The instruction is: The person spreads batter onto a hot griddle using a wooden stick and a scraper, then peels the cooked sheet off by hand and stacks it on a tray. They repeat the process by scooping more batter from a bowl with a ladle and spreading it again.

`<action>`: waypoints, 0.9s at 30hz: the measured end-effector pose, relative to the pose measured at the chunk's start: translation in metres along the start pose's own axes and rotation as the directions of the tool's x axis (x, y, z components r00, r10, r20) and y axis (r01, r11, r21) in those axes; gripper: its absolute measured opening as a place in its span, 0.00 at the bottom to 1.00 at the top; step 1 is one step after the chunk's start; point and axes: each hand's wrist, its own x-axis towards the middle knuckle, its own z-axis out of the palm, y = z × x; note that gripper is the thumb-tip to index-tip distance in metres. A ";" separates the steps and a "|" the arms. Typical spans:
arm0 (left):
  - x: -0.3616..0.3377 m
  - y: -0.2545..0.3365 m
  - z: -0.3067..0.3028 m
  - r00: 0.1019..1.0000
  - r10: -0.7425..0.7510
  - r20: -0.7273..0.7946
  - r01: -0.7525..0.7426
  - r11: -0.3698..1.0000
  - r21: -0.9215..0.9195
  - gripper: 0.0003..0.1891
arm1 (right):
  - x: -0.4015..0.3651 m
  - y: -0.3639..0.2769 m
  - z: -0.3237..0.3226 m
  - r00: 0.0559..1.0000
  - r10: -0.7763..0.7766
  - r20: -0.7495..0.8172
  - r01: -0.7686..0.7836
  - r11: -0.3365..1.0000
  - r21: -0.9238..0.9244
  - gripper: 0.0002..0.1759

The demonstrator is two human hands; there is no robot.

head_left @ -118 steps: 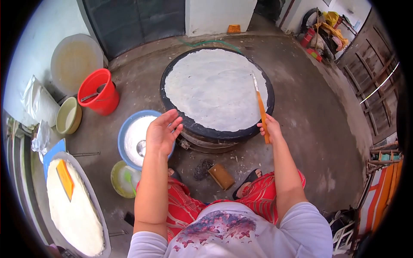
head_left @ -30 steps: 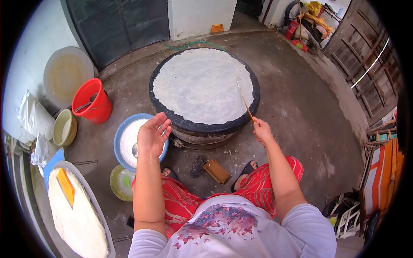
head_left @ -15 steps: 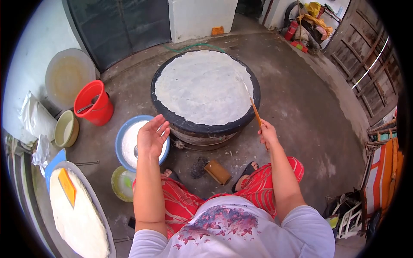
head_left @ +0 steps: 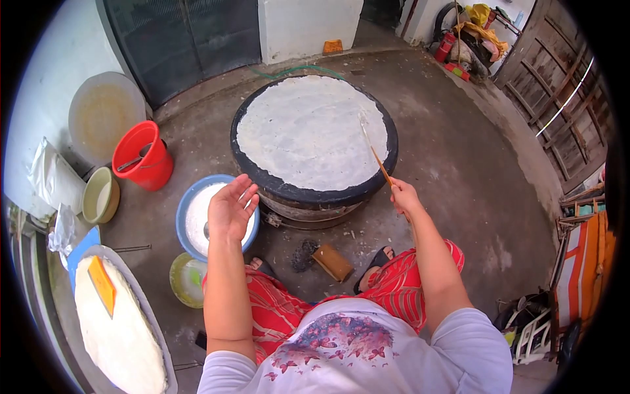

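Note:
My right hand (head_left: 404, 197) is closed round the wooden end of a long thin stick (head_left: 377, 157) with a whitish tip. That tip rests on or just over the right part of a wide, thin, whitish sheet of batter (head_left: 302, 131). The sheet covers most of a round griddle with a black rim (head_left: 246, 161). My left hand (head_left: 233, 207) is open, palm turned up and fingers spread, holding nothing. It is above the right side of a blue basin (head_left: 184, 234) of white contents and hides part of it. A rounded metal utensil shows partly beside my wrist.
A white round slab bearing an orange scraper (head_left: 103, 287) lies at left. Near it are a green bowl (head_left: 187, 289), a red bucket (head_left: 161, 172) and an olive basin (head_left: 108, 203). A brown block (head_left: 332, 262) lies between my feet. A hose (head_left: 289, 69) runs behind the griddle.
My right hand has shifted slightly left and up, and the stick's tip has swung left and up across the sheet. My left hand stays almost still.

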 end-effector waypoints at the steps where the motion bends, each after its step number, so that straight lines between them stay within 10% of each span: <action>1: -0.001 0.000 0.001 1.000 0.002 0.001 -0.002 1.000 -0.002 0.16 | 0.000 0.008 -0.001 1.000 -0.030 0.001 0.030 0.999 -0.011 0.21; 6: -0.002 0.000 -0.001 1.000 -0.003 0.004 0.003 1.000 -0.007 0.16 | -0.022 0.022 -0.008 0.998 -0.056 -0.024 0.056 0.998 -0.034 0.21; 14: -0.001 0.005 -0.008 1.000 0.009 0.004 -0.009 0.998 -0.056 0.16 | -0.054 0.029 -0.014 1.000 -0.026 0.005 0.021 0.876 0.481 0.19; 21: -0.037 0.045 -0.038 0.899 0.405 -0.165 -0.431 0.884 -0.182 0.16 | -0.090 -0.008 0.025 0.882 -0.364 0.301 0.267 0.910 0.318 0.26; 23: -0.051 0.051 -0.064 0.780 0.578 -0.239 -0.610 0.788 -0.082 0.16 | -0.101 -0.021 0.042 0.809 -0.347 0.474 0.243 0.933 0.267 0.32; 27: -0.049 0.017 -0.172 0.658 0.597 -0.459 -0.488 0.802 0.344 0.16 | -0.103 -0.031 0.081 0.729 -0.236 0.642 0.238 0.968 0.085 0.28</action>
